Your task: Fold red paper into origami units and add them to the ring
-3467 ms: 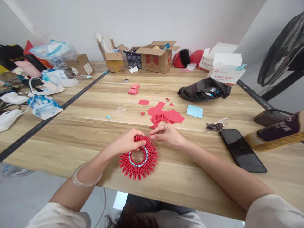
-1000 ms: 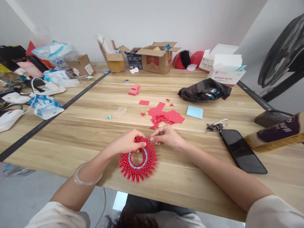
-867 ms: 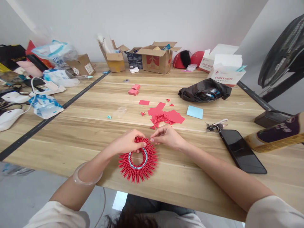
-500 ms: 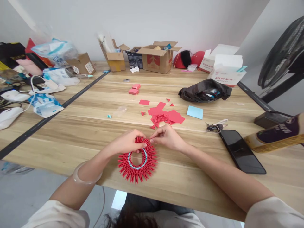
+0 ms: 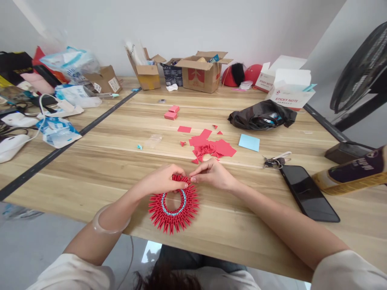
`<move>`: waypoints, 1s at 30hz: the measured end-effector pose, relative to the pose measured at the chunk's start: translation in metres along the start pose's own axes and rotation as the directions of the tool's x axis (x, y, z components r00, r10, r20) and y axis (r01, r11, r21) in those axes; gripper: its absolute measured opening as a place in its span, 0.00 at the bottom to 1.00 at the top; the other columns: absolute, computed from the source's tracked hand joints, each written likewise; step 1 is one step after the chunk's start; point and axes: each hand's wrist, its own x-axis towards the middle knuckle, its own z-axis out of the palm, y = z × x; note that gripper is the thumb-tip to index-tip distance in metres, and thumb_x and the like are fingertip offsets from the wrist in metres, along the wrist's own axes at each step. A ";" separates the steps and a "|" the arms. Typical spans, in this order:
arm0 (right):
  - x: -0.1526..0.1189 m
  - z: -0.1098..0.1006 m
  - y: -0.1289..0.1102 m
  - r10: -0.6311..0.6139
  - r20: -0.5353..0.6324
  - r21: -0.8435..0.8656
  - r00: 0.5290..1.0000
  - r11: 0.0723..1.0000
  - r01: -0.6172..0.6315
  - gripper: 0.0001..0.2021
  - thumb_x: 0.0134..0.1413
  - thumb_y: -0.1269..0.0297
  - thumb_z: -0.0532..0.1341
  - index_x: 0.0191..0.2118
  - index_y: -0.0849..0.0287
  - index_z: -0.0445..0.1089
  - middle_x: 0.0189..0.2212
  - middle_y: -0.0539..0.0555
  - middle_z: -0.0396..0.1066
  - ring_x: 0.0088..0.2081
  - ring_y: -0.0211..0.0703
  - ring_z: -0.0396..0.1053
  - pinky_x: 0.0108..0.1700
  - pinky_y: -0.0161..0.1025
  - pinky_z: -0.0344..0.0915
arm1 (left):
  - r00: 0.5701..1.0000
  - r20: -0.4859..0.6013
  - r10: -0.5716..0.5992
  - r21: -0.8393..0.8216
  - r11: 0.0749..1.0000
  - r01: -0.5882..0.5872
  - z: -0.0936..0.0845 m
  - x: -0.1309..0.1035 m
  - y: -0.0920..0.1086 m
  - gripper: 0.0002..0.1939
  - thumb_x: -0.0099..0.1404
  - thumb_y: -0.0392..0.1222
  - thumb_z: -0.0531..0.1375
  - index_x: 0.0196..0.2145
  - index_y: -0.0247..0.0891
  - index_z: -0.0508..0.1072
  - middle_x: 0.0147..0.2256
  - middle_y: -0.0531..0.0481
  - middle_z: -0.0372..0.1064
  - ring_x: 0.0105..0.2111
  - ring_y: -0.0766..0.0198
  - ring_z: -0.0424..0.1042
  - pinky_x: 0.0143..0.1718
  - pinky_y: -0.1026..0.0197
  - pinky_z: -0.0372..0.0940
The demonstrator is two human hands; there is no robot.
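Note:
A round ring of folded red paper pieces [image 5: 174, 215], with a light blue band around its open centre, lies near the table's front edge. My left hand [image 5: 165, 179] grips its far side, thumb on top and fingers partly hidden behind. At the ring's upper right edge, my right hand [image 5: 211, 174] has thumb and forefinger pinched together; whatever is between the fingertips is too small to make out. Just beyond my hands lies a pile of red paper slips and folded triangles [image 5: 208, 150]. A single folded red piece [image 5: 183, 143] sits left of the pile.
To the right are a light blue paper pad [image 5: 249, 142], keys [image 5: 273, 162], a phone [image 5: 308, 193] and a black plastic bag [image 5: 263, 115]. Two red paper stacks [image 5: 171, 115] lie farther back. Cardboard boxes [image 5: 201, 76] line the wall, and a fan [image 5: 359, 72] stands at right.
The ring has shifted and turned slightly to the left under my left hand. My right fingertips have moved a little left with it, still pinched at the ring's edge.

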 end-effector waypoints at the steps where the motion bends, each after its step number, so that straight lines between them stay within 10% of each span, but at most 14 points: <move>1: 0.000 0.000 0.000 -0.012 -0.002 -0.020 1.000 1.000 0.012 0.08 0.39 0.66 0.67 0.31 0.57 0.77 0.28 0.54 0.77 0.28 0.38 0.72 0.34 0.38 0.70 | 1.000 0.002 0.003 -0.004 1.000 -0.003 0.000 0.000 0.000 0.14 0.56 0.47 0.56 0.32 0.35 0.74 0.26 0.50 0.72 0.25 0.65 0.67 0.28 0.64 0.57; 30: 0.001 0.002 0.003 0.084 -0.040 0.067 0.996 0.994 -0.082 0.10 0.39 0.67 0.66 0.33 0.58 0.76 0.28 0.53 0.77 0.27 0.36 0.71 0.33 0.37 0.70 | 1.000 0.000 -0.004 -0.014 1.000 0.004 0.001 0.000 -0.001 0.15 0.57 0.48 0.53 0.29 0.34 0.74 0.20 0.52 0.68 0.20 0.68 0.63 0.22 0.65 0.53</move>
